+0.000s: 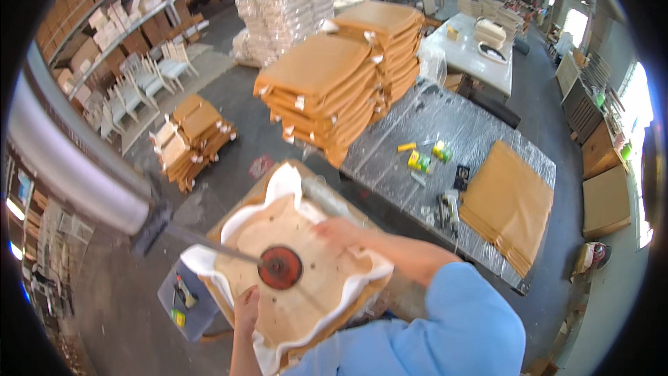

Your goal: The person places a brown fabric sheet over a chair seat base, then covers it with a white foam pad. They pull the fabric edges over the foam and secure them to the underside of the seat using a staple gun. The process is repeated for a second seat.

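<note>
In front of me lies a wooden seat board with several small holes, on white padding that sticks up wavily around its edges. Tan covering material shows beneath the padding. A round red press disc on a thin bar sits at the board's middle. My left hand is over the near left part of the board, its fingers curled closed; whatever they may hold is hidden. Over the far right part of the board is my right hand, blurred by motion, so its fingers cannot be made out.
A thick grey metal arm stands at left. A small side stand carries a bottle-like tool. On the plastic-covered table at right lie tan sheets, green-yellow boxes and a staple-gun-like tool. Tall stacks of tan covers stand beyond.
</note>
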Available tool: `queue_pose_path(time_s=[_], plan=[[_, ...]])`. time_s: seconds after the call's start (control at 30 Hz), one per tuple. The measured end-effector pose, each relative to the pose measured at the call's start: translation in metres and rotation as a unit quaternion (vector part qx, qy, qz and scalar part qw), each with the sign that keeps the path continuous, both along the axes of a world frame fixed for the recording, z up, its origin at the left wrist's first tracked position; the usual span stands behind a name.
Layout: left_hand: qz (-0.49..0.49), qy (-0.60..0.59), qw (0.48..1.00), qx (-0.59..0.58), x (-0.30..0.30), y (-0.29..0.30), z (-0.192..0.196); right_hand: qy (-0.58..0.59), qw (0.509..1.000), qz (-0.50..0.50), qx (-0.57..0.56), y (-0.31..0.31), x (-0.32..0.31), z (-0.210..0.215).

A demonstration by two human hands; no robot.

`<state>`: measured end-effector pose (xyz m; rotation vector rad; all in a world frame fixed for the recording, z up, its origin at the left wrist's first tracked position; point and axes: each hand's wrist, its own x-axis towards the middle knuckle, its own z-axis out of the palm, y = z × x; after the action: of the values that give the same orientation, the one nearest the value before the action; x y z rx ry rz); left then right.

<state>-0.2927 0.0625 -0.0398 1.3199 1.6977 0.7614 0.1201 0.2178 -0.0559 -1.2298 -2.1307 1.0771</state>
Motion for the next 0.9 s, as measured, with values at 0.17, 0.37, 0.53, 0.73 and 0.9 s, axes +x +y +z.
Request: queue_pose_path(time_s=[0.17,0.37,0.53,0.73,0.9], plan=[[-0.046,-0.378,0.911,-0.156,0.068,-0.148,0.076,0.065,0.944,-0.32,-0.05,-0.128,0.139,0.015],[-0.295,-0.324,0.857,-0.273,0.14,-0.172,0.07,0.137,0.869,-0.248,-0.406,-0.203,0.144,0.031],[-0.345,-0.336,0.813,-0.328,0.2,-0.143,0.018,0.043,0.91,-0.243,-0.334,-0.179,0.128,0.029],[-0.135,-0.512,0.722,-0.445,0.273,-0.12,-0.022,0.008,0.913,-0.181,-0.365,-0.141,0.131,0.016],[-0.018,-0.602,0.694,-0.393,0.329,-0.103,-0.026,-0.053,0.845,-0.12,-0.518,-0.119,0.134,0.012]])
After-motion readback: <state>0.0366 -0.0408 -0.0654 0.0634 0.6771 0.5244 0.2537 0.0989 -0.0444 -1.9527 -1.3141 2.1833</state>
